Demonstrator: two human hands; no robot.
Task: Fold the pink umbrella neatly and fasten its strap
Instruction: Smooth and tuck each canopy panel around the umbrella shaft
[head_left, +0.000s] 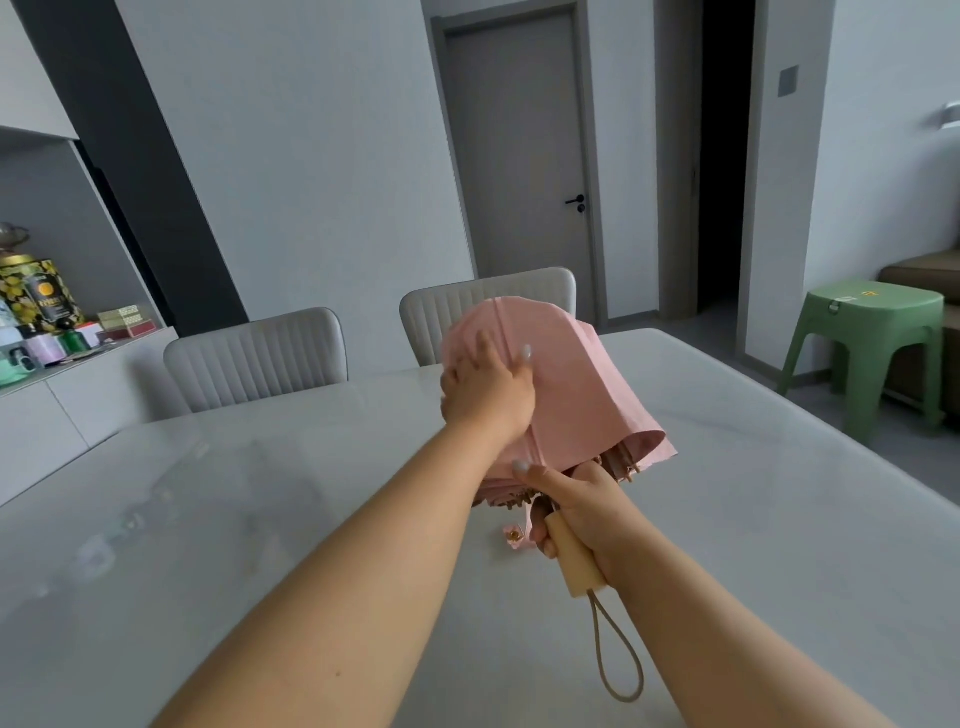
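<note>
The pink umbrella (576, 384) is collapsed but loose, its canopy bunched and pointing away from me above the table. My right hand (576, 512) grips its cream handle (574, 561) near the base, thumb pressing the canopy's edge. A tan wrist loop (615, 654) hangs from the handle. My left hand (485, 389) lies over the canopy's left side, fingers wrapped around the fabric. The pink strap (517, 535) with a small metal snap dangles below the canopy, left of the handle.
A pale marble-look table (208, 519) spreads beneath my arms. Two grey padded chairs (254, 358) stand at its far side. A sideboard with tins and boxes (47, 322) is at the left, a green plastic stool (872, 343) at the right.
</note>
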